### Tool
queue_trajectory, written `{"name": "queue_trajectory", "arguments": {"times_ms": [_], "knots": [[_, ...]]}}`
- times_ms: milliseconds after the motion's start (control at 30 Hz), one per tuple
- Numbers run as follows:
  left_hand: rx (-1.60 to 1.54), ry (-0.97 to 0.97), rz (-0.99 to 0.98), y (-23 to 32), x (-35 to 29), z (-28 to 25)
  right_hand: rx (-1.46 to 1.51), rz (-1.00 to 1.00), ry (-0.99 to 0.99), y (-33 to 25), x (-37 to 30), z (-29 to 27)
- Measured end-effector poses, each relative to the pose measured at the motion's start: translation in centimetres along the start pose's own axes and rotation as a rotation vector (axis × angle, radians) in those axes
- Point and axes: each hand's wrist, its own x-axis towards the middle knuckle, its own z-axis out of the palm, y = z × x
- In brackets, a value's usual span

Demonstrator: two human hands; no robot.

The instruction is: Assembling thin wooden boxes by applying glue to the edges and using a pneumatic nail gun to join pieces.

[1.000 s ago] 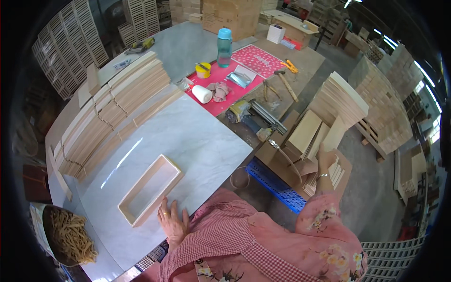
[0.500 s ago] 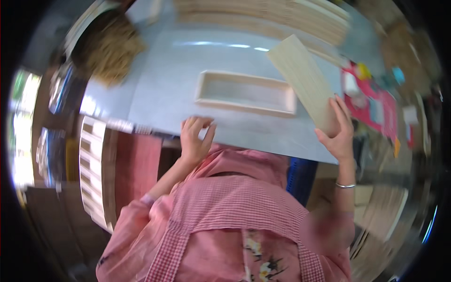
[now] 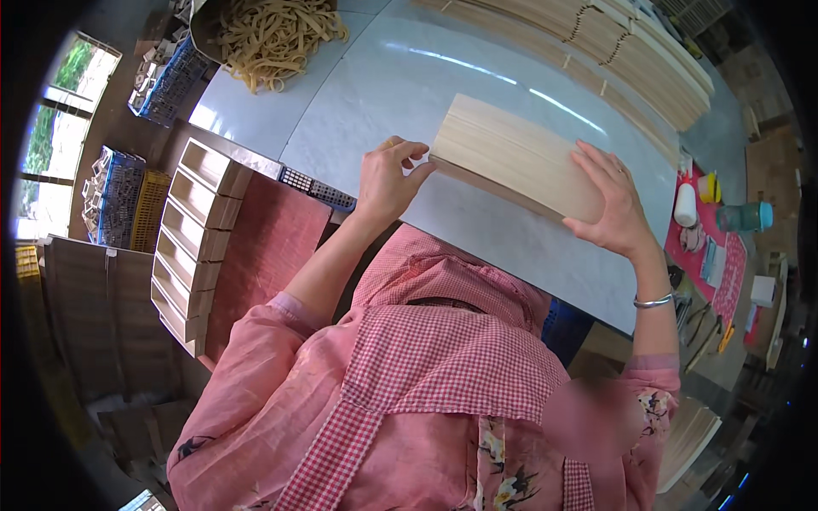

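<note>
A pale, thin wooden panel (image 3: 515,153) lies over the rectangular wooden frame (image 3: 494,187), covering its opening; only a narrow strip of the frame's near wall shows. At the panel's left end my left hand (image 3: 392,177) pinches the near corner between thumb and fingers. My right hand (image 3: 613,200) spans the right end, its thumb at the near edge and its fingers reaching over the top to the far edge. Whether panel and frame line up exactly at the right end is hidden by this hand.
Stacked wooden strips (image 3: 588,43) line the back of the grey table (image 3: 375,102). A container of rubber bands (image 3: 277,38) stands far left. Finished-looking open wooden boxes (image 3: 192,230) are stacked at the left. To the right are a pink mat (image 3: 703,255) and a teal bottle (image 3: 741,218).
My right hand has brought the panel left and laid it over the frame. My left hand has moved up and right to the corner. The head view has shifted.
</note>
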Motion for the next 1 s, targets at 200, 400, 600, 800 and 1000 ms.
{"name": "queue_trajectory", "arguments": {"times_ms": [200, 400, 600, 800, 1000], "knots": [[0.045, -0.019, 0.104, 0.3, 0.8, 0.0, 0.001, -0.002, -0.037, 1.4, 0.5, 0.9], [0.115, -0.003, 0.172, 0.4, 1.0, -0.2, -0.024, -0.023, -0.062, 2.1, 0.9, 1.7], [0.187, -0.073, 0.129, 0.3, 1.1, -0.4, -0.055, -0.034, -0.070, 2.2, 0.8, 2.2], [0.283, -0.047, 0.248, -0.2, 1.3, -0.2, -0.054, -0.028, -0.075, 2.6, 0.7, 2.7], [0.325, -0.037, 0.285, 0.2, 1.2, -0.4, -0.083, -0.032, -0.067, 2.8, 0.7, 3.3]]}}
